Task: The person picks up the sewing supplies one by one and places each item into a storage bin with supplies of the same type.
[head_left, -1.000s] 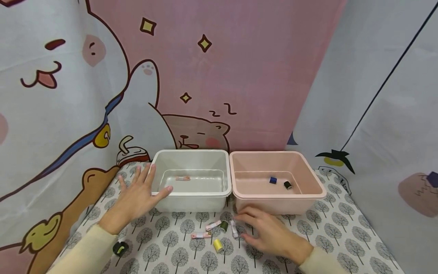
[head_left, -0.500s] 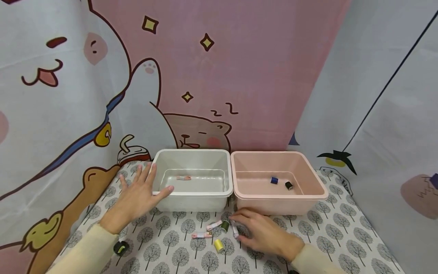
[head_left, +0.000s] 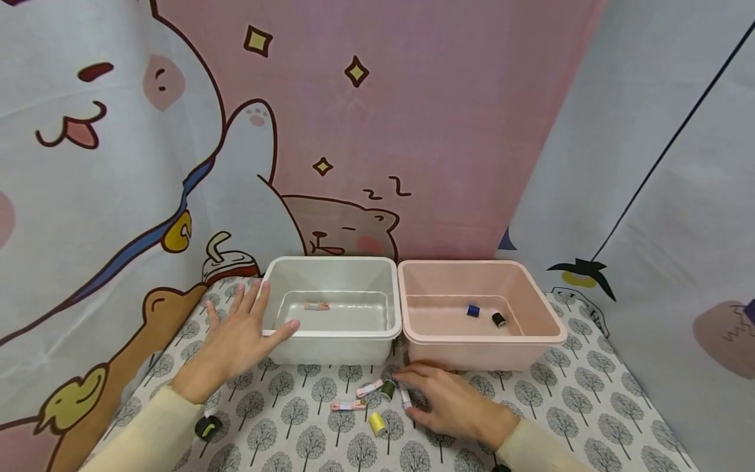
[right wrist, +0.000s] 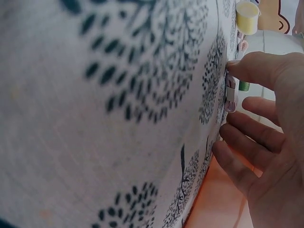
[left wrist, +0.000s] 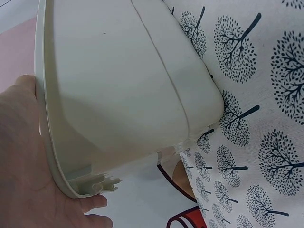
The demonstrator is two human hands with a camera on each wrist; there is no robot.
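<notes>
Folded bundle (head_left: 406, 396), near side of the peach bin (head_left: 483, 339), lay between parted thumb and fingers of the right hand (head_left: 451, 401), judged light, soft, best pinched at its white band (right wrist: 231, 95); left hand (head_left: 238, 334) splayed at the white bin (head_left: 336, 335).

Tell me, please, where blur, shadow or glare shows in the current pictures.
Head view: soft reflections on the floor of the white bin; left wrist view: a faint shadow on its outer wall; right wrist view: the nearest tree-print cloth is out of focus, the right hand sharper.
</notes>
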